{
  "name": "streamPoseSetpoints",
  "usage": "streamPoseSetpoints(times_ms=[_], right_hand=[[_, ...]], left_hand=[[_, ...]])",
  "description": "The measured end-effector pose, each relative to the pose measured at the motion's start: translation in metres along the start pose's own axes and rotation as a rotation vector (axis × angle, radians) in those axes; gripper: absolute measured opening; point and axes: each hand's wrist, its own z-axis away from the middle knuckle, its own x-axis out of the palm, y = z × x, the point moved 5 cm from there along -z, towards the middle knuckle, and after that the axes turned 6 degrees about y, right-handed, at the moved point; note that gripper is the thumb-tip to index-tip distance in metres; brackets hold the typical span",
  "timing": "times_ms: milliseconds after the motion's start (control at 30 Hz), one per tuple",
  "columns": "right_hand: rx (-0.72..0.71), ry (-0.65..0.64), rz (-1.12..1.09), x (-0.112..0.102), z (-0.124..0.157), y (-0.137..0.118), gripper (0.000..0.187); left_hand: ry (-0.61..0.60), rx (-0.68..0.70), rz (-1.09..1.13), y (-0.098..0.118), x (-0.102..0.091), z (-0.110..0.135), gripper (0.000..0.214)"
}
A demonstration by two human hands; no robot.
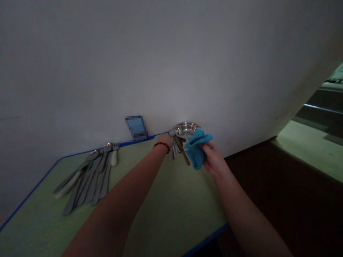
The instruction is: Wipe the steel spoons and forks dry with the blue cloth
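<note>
My right hand [213, 159] is closed around a folded blue cloth [197, 153], held up over the right part of the table. Just behind the cloth, a shiny metal bowl [184, 129] stands close to the wall, partly covered by it. My left hand [166, 138], below a red beaded bracelet on the wrist, reaches to the back edge beside the bowl; its fingers are hidden, so I cannot see what they hold. Between the hands lie several utensils with brown and metal handles [185, 156], partly hidden. At the left, several metal spoons and forks [93, 175] lie in a fanned pile.
The green table [160, 214] has a blue edge and stands against a grey wall [171, 64]. A blurred blue phone-like object [137, 127] leans on the wall at the back. A dark floor [257, 192] and another pale green surface [308, 146] lie to the right.
</note>
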Motion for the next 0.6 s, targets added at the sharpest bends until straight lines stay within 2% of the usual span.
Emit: streamPoseSetpoints(times_ms=[133, 233, 333, 500, 600], right_hand=[[0.084, -0.042, -0.022, 0.001, -0.001, 0.010, 0.015], [0.150, -0.137, -0.033, 0.007, -0.001, 0.020, 0.015], [0.230, -0.172, -0.022, 0.011, 0.000, 0.031, 0.018], [0.298, -0.157, -0.045, 0.015, 0.004, 0.044, 0.018], [0.201, -0.200, 0.021, 0.017, 0.006, 0.044, 0.019]], left_hand=[[0.037, -0.061, -0.050, -0.016, -0.014, 0.018, 0.020], [0.070, -0.085, -0.038, -0.030, -0.023, 0.034, 0.022], [0.116, -0.123, -0.003, -0.048, -0.033, 0.050, 0.025], [0.180, -0.188, 0.108, -0.093, -0.049, 0.069, 0.028], [0.242, -0.260, 0.157, -0.130, -0.063, 0.080, 0.031]])
